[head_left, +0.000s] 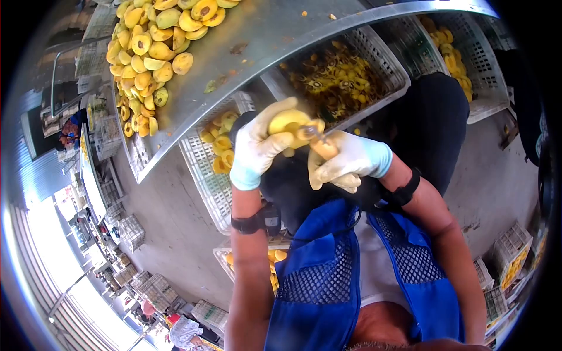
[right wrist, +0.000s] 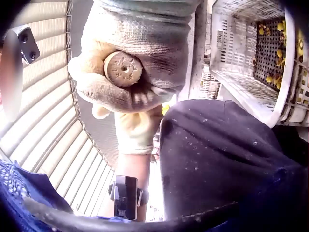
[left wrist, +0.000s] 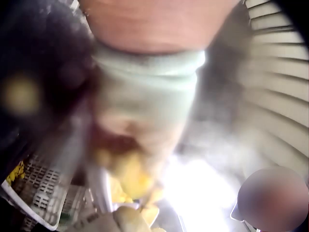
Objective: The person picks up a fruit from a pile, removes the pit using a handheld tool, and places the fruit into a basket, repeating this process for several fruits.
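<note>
Both hands wear whitish gloves with pale blue cuffs. My left hand [head_left: 257,146] holds a yellow peach [head_left: 284,121] between thumb and fingers, above the lap. My right hand [head_left: 351,159] grips a pitting tool by its wooden handle [head_left: 324,148]. The tool's metal end [head_left: 308,132] is right at the peach's near side, blurred there. In the right wrist view, fingers wrap round the handle, its round butt [right wrist: 124,70] facing the camera. The left wrist view is blurred; the glove [left wrist: 145,96] hides much of the yellow fruit [left wrist: 133,176].
A metal table [head_left: 257,35] carries a heap of peach halves [head_left: 149,58]. Under its edge stands a crate [head_left: 398,88] of pits and scraps. Another crate [head_left: 205,181] with yellow fruit is beside the left knee, and a further crate [head_left: 486,70] lies beyond the right leg [head_left: 436,123].
</note>
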{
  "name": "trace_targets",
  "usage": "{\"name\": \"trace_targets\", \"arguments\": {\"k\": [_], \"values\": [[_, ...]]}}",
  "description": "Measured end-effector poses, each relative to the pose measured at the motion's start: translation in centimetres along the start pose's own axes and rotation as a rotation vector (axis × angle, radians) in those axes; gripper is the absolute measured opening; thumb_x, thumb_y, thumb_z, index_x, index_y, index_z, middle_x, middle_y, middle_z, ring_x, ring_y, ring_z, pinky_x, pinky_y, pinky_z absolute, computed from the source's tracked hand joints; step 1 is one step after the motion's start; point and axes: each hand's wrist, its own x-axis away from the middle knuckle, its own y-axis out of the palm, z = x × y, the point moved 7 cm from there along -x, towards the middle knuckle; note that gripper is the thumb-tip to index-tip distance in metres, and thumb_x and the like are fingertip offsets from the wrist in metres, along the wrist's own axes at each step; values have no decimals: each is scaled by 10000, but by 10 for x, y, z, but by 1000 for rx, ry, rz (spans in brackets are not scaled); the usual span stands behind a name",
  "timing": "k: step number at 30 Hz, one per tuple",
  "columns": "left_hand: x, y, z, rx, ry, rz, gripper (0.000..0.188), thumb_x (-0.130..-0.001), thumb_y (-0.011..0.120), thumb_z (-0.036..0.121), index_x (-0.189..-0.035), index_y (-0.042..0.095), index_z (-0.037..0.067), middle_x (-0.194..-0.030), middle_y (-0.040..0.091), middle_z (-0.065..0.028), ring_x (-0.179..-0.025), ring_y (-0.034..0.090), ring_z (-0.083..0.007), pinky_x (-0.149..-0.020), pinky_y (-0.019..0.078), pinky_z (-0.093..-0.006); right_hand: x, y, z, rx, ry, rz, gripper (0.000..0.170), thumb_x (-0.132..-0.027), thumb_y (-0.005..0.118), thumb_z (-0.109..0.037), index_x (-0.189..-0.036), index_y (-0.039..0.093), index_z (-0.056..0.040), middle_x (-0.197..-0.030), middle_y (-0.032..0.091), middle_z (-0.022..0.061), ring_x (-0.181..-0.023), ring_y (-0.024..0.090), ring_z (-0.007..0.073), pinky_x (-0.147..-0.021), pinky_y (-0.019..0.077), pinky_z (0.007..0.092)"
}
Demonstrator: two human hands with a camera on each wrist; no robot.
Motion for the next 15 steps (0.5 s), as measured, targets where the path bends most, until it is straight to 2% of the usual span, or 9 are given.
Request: {"name": "trace_targets", "arguments": {"k": [2,3,4,6,8,9,11,14,15], "values": [[15,-27,15,-6,-36,207,621,-921,801,172,-1462,560,-17,-1154,733,-112,-830,720,-156,-639,600,-255,5,-4,-9,-198,-116,17,273,-942,691,-164,-963,682,109,-498,491,19,-353,445,117,-367,406,283],[25,-47,27,-110,19,314,653,-944,795,232,-1469,530,-51,-1171,729,-155,-817,708,-150,-586,547,-210,5,-9,-14,-274,-178,81,295,-976,661,-166,-1001,667,127,-501,478,22,-349,422,120,-367,410,285],[34,-65,42,-298,-82,418,572,-942,773,166,-1431,572,-53,-1203,722,-152,-899,710,-170,-699,584,-253,2,-18,-15,-277,-167,168,307,-994,652,-184,-1001,673,122,-505,490,27,-354,447,130,-367,415,287],[34,-104,45,-671,27,339,523,-935,754,125,-1403,601,-50,-1243,710,-145,-1017,686,-191,-894,573,-303,0,-21,-17,-113,-144,279,357,-980,672,-220,-1041,653,132,-493,464,15,-355,436,125,-368,416,293],[27,-158,39,-1026,-261,420,529,-926,759,117,-1404,601,-47,-1290,696,-149,-1148,650,-206,-1046,504,-336,-4,-20,-16,-15,-104,288,345,-980,684,-223,-1033,681,118,-515,511,25,-376,479,122,-379,411,281],[14,-169,44,-989,-225,486,517,-935,754,119,-1406,605,-33,-1307,694,-158,-1187,648,-211,-1056,496,-336,-6,-22,-13,-28,-78,307,314,-975,710,-235,-1018,703,76,-544,539,29,-391,517,121,-376,408,259],[-15,-217,37,-1016,-63,594,506,-924,756,227,-1356,645,-13,-1335,688,-230,-1246,666,-312,-1067,505,-386,-8,-27,-9,-39,-35,351,273,-969,740,-246,-1009,730,24,-579,575,35,-406,556,121,-372,411,239],[-79,-239,46,-1307,71,583,550,-922,727,326,-1383,632,41,-1356,661,-246,-1281,610,-397,-1092,479,-421,-11,-30,-8,-61,-16,376,266,-974,736,-247,-1028,732,14,-598,582,33,-418,552,113,-380,408,236],[-99,-247,44,-1383,16,579,585,-910,733,344,-1407,613,60,-1387,636,-251,-1285,600,-404,-1090,479,-428,-11,-33,-7,-72,-10,390,268,-973,738,-246,-1033,732,15,-610,588,34,-423,548,109,-382,403,235]]}}
